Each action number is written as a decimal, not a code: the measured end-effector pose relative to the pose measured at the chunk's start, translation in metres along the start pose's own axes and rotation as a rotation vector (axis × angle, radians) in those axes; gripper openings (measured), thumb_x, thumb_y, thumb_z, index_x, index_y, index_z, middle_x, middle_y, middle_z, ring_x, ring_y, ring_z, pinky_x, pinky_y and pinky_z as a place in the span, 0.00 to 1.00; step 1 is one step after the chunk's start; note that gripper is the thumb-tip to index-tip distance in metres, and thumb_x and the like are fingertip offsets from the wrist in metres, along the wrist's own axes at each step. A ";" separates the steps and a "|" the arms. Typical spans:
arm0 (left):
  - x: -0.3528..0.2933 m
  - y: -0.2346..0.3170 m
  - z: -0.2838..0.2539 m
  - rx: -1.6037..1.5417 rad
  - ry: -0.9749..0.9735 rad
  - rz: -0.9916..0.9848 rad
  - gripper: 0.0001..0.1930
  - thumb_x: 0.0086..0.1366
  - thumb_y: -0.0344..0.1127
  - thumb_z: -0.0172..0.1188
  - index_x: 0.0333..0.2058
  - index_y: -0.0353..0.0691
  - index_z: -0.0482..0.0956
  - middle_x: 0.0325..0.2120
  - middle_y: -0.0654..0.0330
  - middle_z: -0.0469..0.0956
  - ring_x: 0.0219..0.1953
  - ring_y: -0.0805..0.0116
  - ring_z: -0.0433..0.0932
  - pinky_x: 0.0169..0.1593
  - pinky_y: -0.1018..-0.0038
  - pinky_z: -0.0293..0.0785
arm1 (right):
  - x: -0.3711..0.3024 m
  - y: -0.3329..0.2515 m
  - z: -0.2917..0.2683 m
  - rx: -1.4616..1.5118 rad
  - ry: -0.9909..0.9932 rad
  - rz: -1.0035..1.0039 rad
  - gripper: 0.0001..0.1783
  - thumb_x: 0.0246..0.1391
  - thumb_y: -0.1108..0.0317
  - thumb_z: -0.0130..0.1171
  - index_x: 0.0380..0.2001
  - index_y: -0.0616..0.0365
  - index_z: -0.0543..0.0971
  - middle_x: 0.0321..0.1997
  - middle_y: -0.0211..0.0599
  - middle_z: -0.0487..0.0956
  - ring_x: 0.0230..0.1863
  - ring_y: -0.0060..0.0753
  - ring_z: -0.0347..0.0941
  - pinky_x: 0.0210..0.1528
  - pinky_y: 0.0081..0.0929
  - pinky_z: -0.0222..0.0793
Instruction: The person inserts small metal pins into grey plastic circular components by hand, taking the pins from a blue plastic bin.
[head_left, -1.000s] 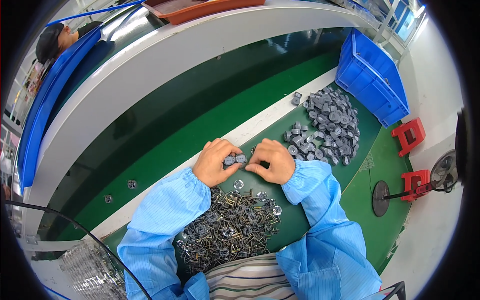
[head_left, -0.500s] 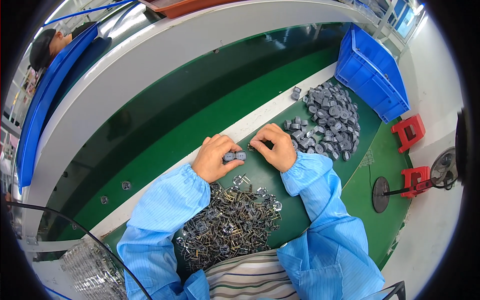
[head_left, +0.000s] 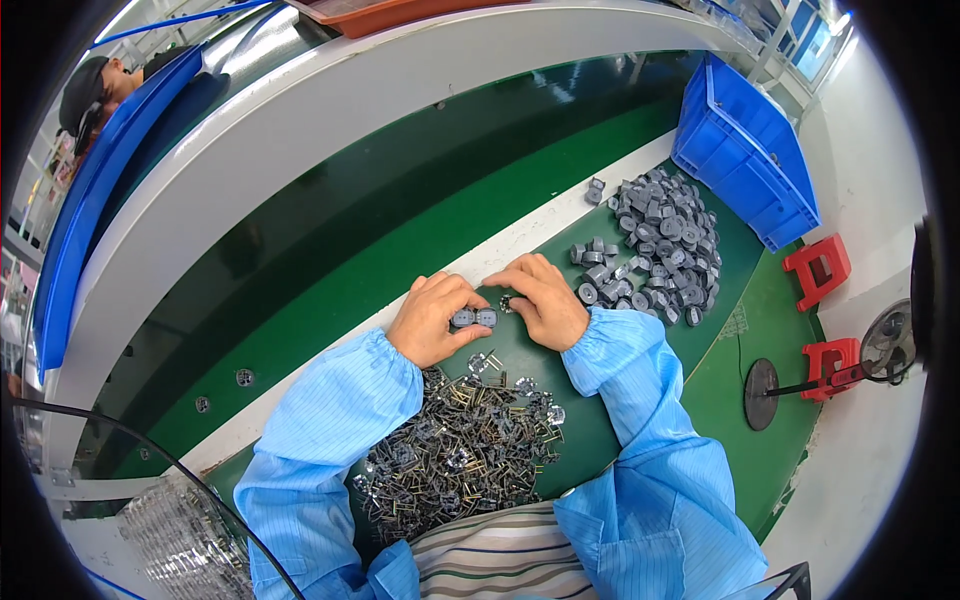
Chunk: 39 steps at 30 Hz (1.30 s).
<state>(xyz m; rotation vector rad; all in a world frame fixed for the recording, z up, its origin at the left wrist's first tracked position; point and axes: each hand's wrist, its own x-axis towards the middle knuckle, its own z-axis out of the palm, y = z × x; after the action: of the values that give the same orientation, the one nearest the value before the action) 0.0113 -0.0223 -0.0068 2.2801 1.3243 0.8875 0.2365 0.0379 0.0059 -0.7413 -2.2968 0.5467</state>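
Note:
My left hand (head_left: 428, 320) is closed around two grey round plastic parts (head_left: 474, 318), which sit side by side between thumb and fingers. Just to their right, my right hand (head_left: 550, 305) pinches a small part with metal pins (head_left: 506, 303), mostly covered by the fingertips. Below both hands lies a heap of clear plastic pieces with brass-coloured pins (head_left: 455, 455) on the green tabletop. To the right of my right hand spreads a pile of grey round plastic parts (head_left: 668, 240) like those I hold.
A blue crate (head_left: 745, 150) stands behind the grey pile. Past a pale ledge runs a green conveyor belt (head_left: 400, 240) carrying a few small parts (head_left: 244, 377). Stacked clear trays (head_left: 185, 535) lie at lower left. Red stools (head_left: 818, 270) and a fan (head_left: 888, 338) are at right. Another person sits far left.
My right hand's fingers have shifted slightly and the pinned part has turned between them. Small parts on the belt have drifted a little to the left. The other person's head has dipped.

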 end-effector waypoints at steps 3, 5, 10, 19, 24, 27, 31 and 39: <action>0.001 0.000 0.001 -0.002 -0.002 -0.004 0.17 0.54 0.42 0.77 0.40 0.47 0.84 0.35 0.65 0.77 0.45 0.61 0.75 0.49 0.63 0.65 | -0.004 0.007 0.002 0.016 -0.064 -0.042 0.08 0.48 0.78 0.69 0.33 0.56 0.83 0.37 0.35 0.75 0.42 0.45 0.72 0.46 0.40 0.68; 0.002 0.000 0.002 -0.008 0.002 -0.004 0.17 0.53 0.42 0.77 0.40 0.47 0.84 0.35 0.64 0.76 0.45 0.61 0.75 0.49 0.63 0.65 | -0.004 0.012 -0.002 0.016 -0.069 -0.045 0.08 0.48 0.78 0.69 0.33 0.56 0.83 0.36 0.35 0.76 0.42 0.44 0.72 0.44 0.37 0.69; -0.001 -0.002 0.000 0.008 0.004 -0.001 0.18 0.53 0.43 0.77 0.39 0.45 0.82 0.35 0.64 0.76 0.44 0.60 0.74 0.48 0.63 0.64 | -0.002 -0.008 -0.002 0.399 -0.158 0.539 0.08 0.48 0.77 0.70 0.33 0.56 0.84 0.34 0.35 0.76 0.42 0.44 0.75 0.43 0.38 0.72; 0.001 -0.003 0.004 0.017 0.004 0.031 0.18 0.54 0.43 0.77 0.40 0.45 0.83 0.36 0.65 0.76 0.44 0.61 0.74 0.48 0.63 0.64 | -0.003 -0.001 0.019 0.094 0.072 -0.062 0.08 0.48 0.76 0.71 0.29 0.59 0.79 0.32 0.39 0.77 0.39 0.47 0.75 0.40 0.38 0.73; 0.001 -0.002 0.003 0.017 0.004 0.021 0.18 0.54 0.43 0.77 0.40 0.44 0.83 0.37 0.65 0.77 0.44 0.61 0.74 0.48 0.64 0.64 | -0.004 -0.002 0.019 0.171 0.014 0.101 0.09 0.46 0.77 0.71 0.28 0.59 0.79 0.32 0.39 0.76 0.39 0.48 0.74 0.40 0.40 0.73; 0.000 -0.003 0.005 0.012 0.015 0.018 0.18 0.54 0.43 0.77 0.40 0.44 0.83 0.36 0.65 0.76 0.44 0.62 0.74 0.48 0.64 0.64 | -0.005 -0.005 0.020 0.129 0.017 0.062 0.10 0.46 0.77 0.70 0.27 0.59 0.77 0.32 0.39 0.76 0.38 0.48 0.74 0.39 0.41 0.72; 0.000 0.000 0.007 0.028 0.009 -0.016 0.17 0.54 0.43 0.77 0.39 0.44 0.83 0.32 0.65 0.75 0.40 0.62 0.74 0.47 0.64 0.64 | -0.004 -0.007 0.019 0.080 0.017 0.009 0.10 0.46 0.77 0.70 0.27 0.60 0.75 0.32 0.40 0.76 0.38 0.49 0.74 0.39 0.42 0.72; 0.000 0.001 0.006 -0.018 0.007 -0.050 0.17 0.53 0.42 0.78 0.38 0.46 0.83 0.28 0.67 0.74 0.36 0.64 0.74 0.44 0.65 0.64 | -0.003 -0.011 0.022 0.018 0.046 -0.023 0.11 0.47 0.79 0.69 0.26 0.62 0.74 0.30 0.41 0.74 0.35 0.49 0.71 0.36 0.41 0.70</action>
<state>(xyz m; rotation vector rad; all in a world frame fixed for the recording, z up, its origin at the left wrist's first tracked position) 0.0163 -0.0233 -0.0107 2.2218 1.3648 0.8874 0.2190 0.0232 -0.0047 -0.7113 -2.2519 0.5342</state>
